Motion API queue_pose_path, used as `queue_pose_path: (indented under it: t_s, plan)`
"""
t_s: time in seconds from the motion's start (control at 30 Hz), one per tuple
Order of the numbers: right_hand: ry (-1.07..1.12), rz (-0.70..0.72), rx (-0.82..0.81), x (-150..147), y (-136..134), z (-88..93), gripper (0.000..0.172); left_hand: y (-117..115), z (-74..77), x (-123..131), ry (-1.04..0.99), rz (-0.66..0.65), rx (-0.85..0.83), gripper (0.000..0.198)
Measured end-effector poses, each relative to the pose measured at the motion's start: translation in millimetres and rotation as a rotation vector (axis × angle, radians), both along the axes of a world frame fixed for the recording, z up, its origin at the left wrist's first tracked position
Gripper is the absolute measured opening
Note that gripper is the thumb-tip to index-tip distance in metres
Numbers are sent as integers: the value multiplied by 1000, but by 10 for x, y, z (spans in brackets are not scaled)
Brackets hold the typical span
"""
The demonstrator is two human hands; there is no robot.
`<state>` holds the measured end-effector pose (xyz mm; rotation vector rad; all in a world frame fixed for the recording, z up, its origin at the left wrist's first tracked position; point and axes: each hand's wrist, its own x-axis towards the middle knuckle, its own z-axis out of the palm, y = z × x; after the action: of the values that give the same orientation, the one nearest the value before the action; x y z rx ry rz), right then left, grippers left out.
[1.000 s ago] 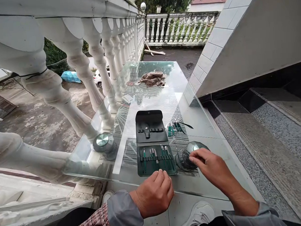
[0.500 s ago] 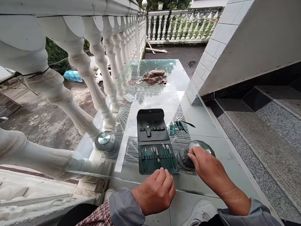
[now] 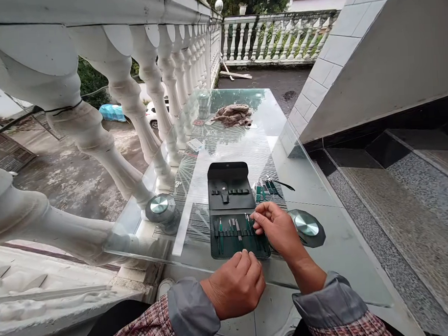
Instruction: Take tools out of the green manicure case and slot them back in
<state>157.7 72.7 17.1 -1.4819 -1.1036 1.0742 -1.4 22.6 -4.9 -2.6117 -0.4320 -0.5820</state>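
Note:
A black tool case (image 3: pixel 232 203) lies unfolded on the glass table, its upper flap facing away from me. Slim green-handled metal tools (image 3: pixel 238 228) sit in loops across its lower panel; the upper panel's loops hold nothing. My left hand (image 3: pixel 237 285) is closed at the case's front edge, its fingertips overlapping that edge, and what they pinch is hidden. Over the right side of the lower panel, my right hand (image 3: pixel 276 228) has thumb and forefinger pinched beside the right-hand tools. Anything between them is too small to make out. Several green clippers and scissors (image 3: pixel 267 187) lie beyond that hand.
The glass tabletop (image 3: pixel 313 184) rests on faceted supports with round metal caps (image 3: pixel 159 204). A crumpled brown cloth (image 3: pixel 232 115) and a small card (image 3: pixel 195 145) lie farther back. White balusters (image 3: pixel 124 103) line the left; stone steps (image 3: pixel 386 196) rise at right.
My right hand has moved left from over the right table support to the right side of the case. The left hand stays at the case's front edge. The view has shifted slightly.

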Motion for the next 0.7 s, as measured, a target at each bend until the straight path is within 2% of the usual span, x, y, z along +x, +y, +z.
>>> queue_pose_path:
  t_s: [0.37,0.6,0.7]
  plan:
    - [-152,-12,14,-127,142,-71,16,-17,-6,-25,26,-6,-1,27]
    - [-270,50,5,-132,177,-44,12,-15,-1,-26,60,-4,-2,27]
    - [-365,72,35,-144,189,-15,19,-12,12,-19,33,-1,-1,27]
